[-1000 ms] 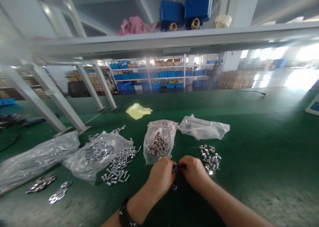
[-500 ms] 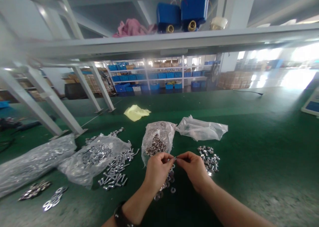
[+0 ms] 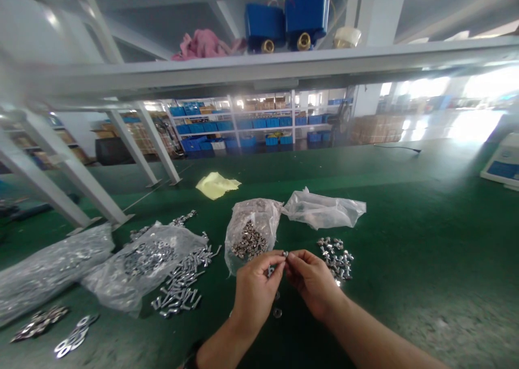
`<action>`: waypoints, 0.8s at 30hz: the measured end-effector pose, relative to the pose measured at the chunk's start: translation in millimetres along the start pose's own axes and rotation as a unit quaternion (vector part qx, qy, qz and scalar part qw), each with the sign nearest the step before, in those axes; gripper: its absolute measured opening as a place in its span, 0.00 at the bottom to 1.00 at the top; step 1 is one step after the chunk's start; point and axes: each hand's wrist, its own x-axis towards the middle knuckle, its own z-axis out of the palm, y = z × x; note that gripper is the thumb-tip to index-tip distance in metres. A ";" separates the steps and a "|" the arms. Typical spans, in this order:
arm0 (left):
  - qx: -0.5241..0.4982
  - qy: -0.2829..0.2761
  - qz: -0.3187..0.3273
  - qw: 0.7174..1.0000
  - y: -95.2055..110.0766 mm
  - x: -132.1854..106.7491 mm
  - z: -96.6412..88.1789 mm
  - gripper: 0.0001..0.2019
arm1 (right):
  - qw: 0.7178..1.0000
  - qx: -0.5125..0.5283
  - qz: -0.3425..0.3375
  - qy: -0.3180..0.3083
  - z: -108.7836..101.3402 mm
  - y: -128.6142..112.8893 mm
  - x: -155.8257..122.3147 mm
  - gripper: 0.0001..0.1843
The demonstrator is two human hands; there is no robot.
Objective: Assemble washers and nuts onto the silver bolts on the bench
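A small metal part [image 3: 286,254] sits above the desk [image 3: 405,223], between the fingertips of the left hand [image 3: 254,286] and the right hand [image 3: 311,278]. Each grip is pinched together on it; the fingers partly hide its shape. Below the hands, a loose washer [image 3: 277,313] lies on the desk. Just beyond the left hand stands a clear bag [image 3: 263,209] of small nuts [image 3: 248,242], with a crumpled plastic sheet [image 3: 324,209] touching it on the right. A cluster of bolts [image 3: 337,258] lies right of the right hand. To the left are a heap of screws [image 3: 178,299], an open bag [image 3: 115,288] of washers and, farther left, a long plastic bag [image 3: 57,274]. Flat rings [image 3: 75,337] lie near left. Farther back is a yellow sheet [image 3: 218,185]; above, a shelf [image 3: 203,69] carries a pink cloth [image 3: 205,45] and two blue boxes [image 3: 307,15].
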 end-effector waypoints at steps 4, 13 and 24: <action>-0.001 0.007 -0.034 0.999 0.8 0.8 -4.9 0.13 | 0.998 0.046 0.025 -0.023 -1.2 -3.2 0.4 0.13; -0.328 -0.107 -0.229 0.910 -8.5 13.5 -20.1 0.12 | 0.997 0.053 0.028 -0.042 1.0 -4.9 -3.1 0.10; -0.108 -0.115 -0.093 0.983 -0.1 17.4 -30.2 0.12 | 0.993 -0.077 -0.081 -0.042 4.9 -13.4 -7.1 0.09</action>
